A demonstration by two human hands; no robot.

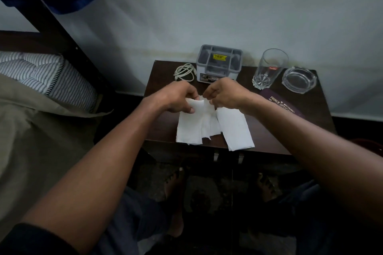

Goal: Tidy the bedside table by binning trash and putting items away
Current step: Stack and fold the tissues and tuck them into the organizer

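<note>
we see both hands meeting over the dark tabletop (306,130), each holding the white tissues (213,128). the left hand (178,99) has its grip closed on the upper left edge of the paper, thumb and fingers pinching a fold. the right hand (223,95) has its grip curled on the upper right part of the same bunch, fingertips pinching the paper. the tissues hang down from the hands in several strips, their lower ends near the front edge of the tabletop; we cannot tell whether they touch the surface.

behind the hands, by the wall, stands a grey plastic organiser box (219,64) with a yellow label. a coiled white cable (185,72) lies just left of it. to the right stands an upright clear drinking glass (269,68), and beside that a glass ashtray (299,80). a purple spectacle case (284,105) lies near the right forearm, partly hidden by it. a bed with a striped mattress (45,76) sits to the left.
</note>
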